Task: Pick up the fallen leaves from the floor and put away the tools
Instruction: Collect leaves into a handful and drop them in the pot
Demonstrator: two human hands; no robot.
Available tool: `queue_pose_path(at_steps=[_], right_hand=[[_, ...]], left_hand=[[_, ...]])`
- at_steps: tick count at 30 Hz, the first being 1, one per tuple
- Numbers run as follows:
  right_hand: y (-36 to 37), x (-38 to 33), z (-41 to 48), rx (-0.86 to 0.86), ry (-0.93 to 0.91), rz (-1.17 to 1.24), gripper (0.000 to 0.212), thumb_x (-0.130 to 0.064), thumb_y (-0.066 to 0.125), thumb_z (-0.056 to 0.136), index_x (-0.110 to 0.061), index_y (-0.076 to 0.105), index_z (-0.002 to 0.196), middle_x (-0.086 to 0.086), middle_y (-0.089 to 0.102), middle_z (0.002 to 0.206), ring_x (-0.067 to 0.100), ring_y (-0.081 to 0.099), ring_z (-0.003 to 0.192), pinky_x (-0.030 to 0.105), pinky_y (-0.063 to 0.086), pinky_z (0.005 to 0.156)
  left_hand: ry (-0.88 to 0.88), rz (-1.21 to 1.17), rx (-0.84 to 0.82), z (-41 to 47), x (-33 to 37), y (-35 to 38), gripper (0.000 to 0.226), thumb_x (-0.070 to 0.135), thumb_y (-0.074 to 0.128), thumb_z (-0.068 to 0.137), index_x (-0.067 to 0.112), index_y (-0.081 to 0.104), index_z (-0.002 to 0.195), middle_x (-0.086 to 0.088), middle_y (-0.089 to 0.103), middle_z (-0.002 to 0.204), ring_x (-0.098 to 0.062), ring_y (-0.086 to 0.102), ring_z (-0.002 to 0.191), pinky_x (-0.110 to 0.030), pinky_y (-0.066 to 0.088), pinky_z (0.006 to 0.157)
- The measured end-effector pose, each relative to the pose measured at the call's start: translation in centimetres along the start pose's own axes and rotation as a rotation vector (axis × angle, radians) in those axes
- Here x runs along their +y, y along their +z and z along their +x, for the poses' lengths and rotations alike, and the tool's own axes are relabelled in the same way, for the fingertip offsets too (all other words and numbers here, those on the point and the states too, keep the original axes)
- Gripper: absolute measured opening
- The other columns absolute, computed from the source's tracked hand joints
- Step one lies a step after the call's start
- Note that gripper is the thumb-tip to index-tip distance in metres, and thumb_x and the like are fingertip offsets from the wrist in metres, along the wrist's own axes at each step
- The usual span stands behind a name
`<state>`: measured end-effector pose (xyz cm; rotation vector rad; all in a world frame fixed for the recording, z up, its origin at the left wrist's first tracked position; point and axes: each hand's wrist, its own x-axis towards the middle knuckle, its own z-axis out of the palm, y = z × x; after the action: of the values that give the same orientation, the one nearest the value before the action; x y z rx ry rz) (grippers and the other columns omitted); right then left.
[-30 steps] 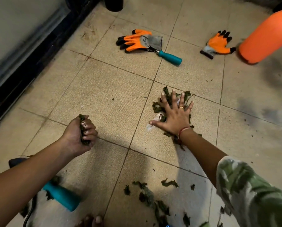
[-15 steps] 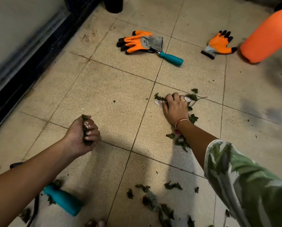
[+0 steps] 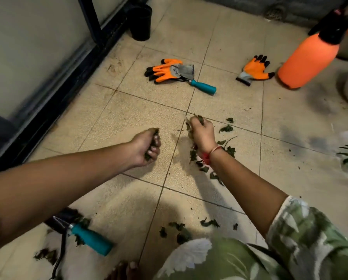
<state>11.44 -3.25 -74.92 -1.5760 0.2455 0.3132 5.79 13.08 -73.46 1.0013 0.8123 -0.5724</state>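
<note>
one orange glove (image 3: 254, 70) beside orange sprayer (image 3: 308, 59)

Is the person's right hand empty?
No, the right hand grips a bunch of green leaves that stick out of its fist.

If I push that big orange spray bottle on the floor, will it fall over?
Probably, if you push high up: the orange spray bottle is tall and stands on a small base on the tiled floor. Its round body would likely roll once down. How heavy it is I cannot tell; the plastic hides any water inside.
</note>
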Motion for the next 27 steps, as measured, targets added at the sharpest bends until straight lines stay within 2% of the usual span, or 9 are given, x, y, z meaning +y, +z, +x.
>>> queue_pose_path(at_steps=[4, 7, 9, 13, 15, 19, 22, 25, 27], right_hand=[[2.1, -2.8, -1.8, 0.11, 0.11, 0.512, 0.02, -0.014, 0.049, 0.093, -0.015, 0.048, 0.072, -0.004, 0.045, 0.057, 0.004, 0.033, 0.037, 0.02, 0.026, 0.039], [1.7, -3.5, -3.0, 0.146, 0.078, 0.593, 0.022, -0.011, 0.049, 0.092, -0.013, 0.051, 0.07, -0.001, 0.053, 0.059, 0.004, 0.035, 0.037, 0.02, 0.028, 0.04], [1.4, -2.6, -3.8, 0.152, 0.026, 0.423, 0.021, -0.01, 0.051, 0.091, -0.014, 0.051, 0.07, -0.002, 0.05, 0.058, 0.008, 0.038, 0.042, 0.023, 0.031, 0.042], [0.8, -1.0, -5.6, 0.151, -0.151, 0.059, 0.027, -0.007, 0.054, 0.089, -0.019, 0.045, 0.066, -0.006, 0.045, 0.055, 0.012, 0.045, 0.05, 0.028, 0.04, 0.05], [0.7, -0.8, -6.1, 0.145, -0.254, -0.083, 0.028, -0.005, 0.055, 0.088, -0.019, 0.045, 0.065, -0.006, 0.047, 0.056, 0.003, 0.047, 0.048, 0.024, 0.042, 0.049], [0.9, 0.2, -6.7, 0.177, -0.421, -0.238, 0.028, -0.02, 0.061, 0.079, -0.023, 0.041, 0.059, -0.007, 0.042, 0.053, 0.007, 0.039, 0.05, 0.027, 0.035, 0.05], [1.1, 0.6, -6.7, 0.191, -0.472, -0.342, 0.028, -0.038, 0.063, 0.073, -0.021, 0.044, 0.06, -0.009, 0.044, 0.054, 0.003, 0.037, 0.05, 0.026, 0.034, 0.05], [0.9, 0.7, -6.7, 0.15, -0.499, -0.353, 0.019, -0.017, 0.07, 0.079, -0.015, 0.051, 0.083, -0.011, 0.052, 0.067, -0.001, 0.046, 0.058, 0.028, 0.042, 0.059], [0.8, 0.6, -6.8, 0.085, -0.504, -0.362, 0.018, -0.009, 0.065, 0.083, -0.017, 0.054, 0.095, -0.013, 0.059, 0.081, -0.003, 0.054, 0.07, 0.024, 0.048, 0.069]], left_hand=[[-0.038, -0.204, -0.04, 0.0, -2.8, 5.1, 0.037, 0.031, 0.037, 0.102, 0.017, 0.045, 0.068, 0.007, 0.043, 0.039, -0.004, 0.034, 0.027, -0.013, 0.025, 0.027], [0.023, -0.52, -0.128, -0.7, -4.6, 7.8, 0.034, 0.026, 0.038, 0.099, 0.014, 0.053, 0.072, 0.002, 0.056, 0.044, -0.008, 0.051, 0.032, -0.013, 0.038, 0.033], [0.057, -0.649, -0.18, -0.7, -5.9, 8.7, 0.028, 0.024, 0.041, 0.095, 0.012, 0.058, 0.076, -0.003, 0.063, 0.061, -0.015, 0.061, 0.052, -0.02, 0.048, 0.05], [0.052, -0.863, -0.193, -1.3, -6.9, 9.2, 0.03, 0.024, 0.042, 0.093, 0.009, 0.062, 0.078, -0.011, 0.062, 0.078, -0.025, 0.057, 0.078, -0.033, 0.046, 0.081], [0.072, -0.898, -0.201, -1.7, -6.8, 9.1, 0.043, 0.022, 0.041, 0.094, 0.005, 0.067, 0.064, -0.014, 0.065, 0.069, -0.026, 0.058, 0.076, -0.034, 0.048, 0.08], [0.138, -0.916, -0.185, -1.9, -6.1, 9.1, 0.033, 0.03, 0.043, 0.096, 0.004, 0.062, 0.086, -0.013, 0.065, 0.069, -0.023, 0.065, 0.068, -0.026, 0.055, 0.058], [0.188, -0.867, -0.207, -1.6, -5.8, 9.2, 0.033, 0.032, 0.046, 0.096, 0.004, 0.06, 0.087, -0.011, 0.062, 0.072, -0.021, 0.062, 0.071, -0.028, 0.054, 0.064], [0.194, -0.887, -0.247, -1.4, -5.7, 9.1, 0.035, 0.03, 0.042, 0.098, 0.003, 0.06, 0.085, -0.012, 0.064, 0.07, -0.021, 0.065, 0.068, -0.028, 0.052, 0.069], [0.192, -0.921, -0.263, -1.3, -5.9, 9.1, 0.033, 0.028, 0.041, 0.099, 0.005, 0.061, 0.086, -0.012, 0.065, 0.075, -0.021, 0.065, 0.072, -0.028, 0.051, 0.073]])
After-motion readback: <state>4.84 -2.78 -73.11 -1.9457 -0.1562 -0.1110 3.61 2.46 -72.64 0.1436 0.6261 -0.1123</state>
